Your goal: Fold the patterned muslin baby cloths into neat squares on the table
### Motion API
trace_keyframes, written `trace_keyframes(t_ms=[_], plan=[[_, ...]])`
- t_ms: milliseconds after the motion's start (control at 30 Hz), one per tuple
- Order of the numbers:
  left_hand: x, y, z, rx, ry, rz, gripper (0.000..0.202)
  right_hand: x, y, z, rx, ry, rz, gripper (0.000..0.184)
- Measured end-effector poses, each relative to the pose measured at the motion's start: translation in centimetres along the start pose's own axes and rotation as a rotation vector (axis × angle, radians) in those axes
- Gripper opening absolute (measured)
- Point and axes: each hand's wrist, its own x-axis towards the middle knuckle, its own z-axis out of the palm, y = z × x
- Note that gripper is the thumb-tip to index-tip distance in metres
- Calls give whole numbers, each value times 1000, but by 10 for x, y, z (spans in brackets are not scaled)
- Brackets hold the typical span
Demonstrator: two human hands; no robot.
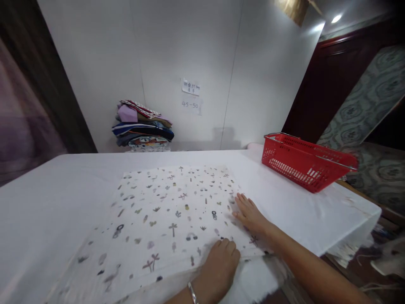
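Note:
A thin white cloth printed with palm trees, rainbows, birds and cacti lies spread on the white-covered table, its near edge close to me. My left hand, with a silver bracelet at the wrist, is closed at that near edge, its fingers curled down onto the fabric. The fingertips are hidden beneath the hand. Farther out, my right hand rests flat along the cloth's right side, palm down with the fingers stretched. Some of the cloth hangs in folds by the table's front edge.
On the table's right part stands a red plastic basket with metal handles. A stack of folded fabrics sits at the back left against the white wall. Handwritten paper notes are stuck to that wall. The white tabletop extends to the left.

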Motion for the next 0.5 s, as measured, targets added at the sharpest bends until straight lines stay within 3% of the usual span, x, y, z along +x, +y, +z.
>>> trace_keyframes(t_ms=[133, 333, 433, 500], plan=[[1, -5, 10, 50, 48, 60, 5, 27, 19, 12, -36, -20, 146, 72], [6, -12, 24, 122, 193, 119, 18, 49, 15, 7, -102, 52, 115, 70], [8, -11, 30, 118, 177, 127, 20, 81, 10, 3, -134, 119, 57, 68], [12, -9, 36, 101, 110, 90, 21, 103, 12, 7, -143, 126, 91, 66]])
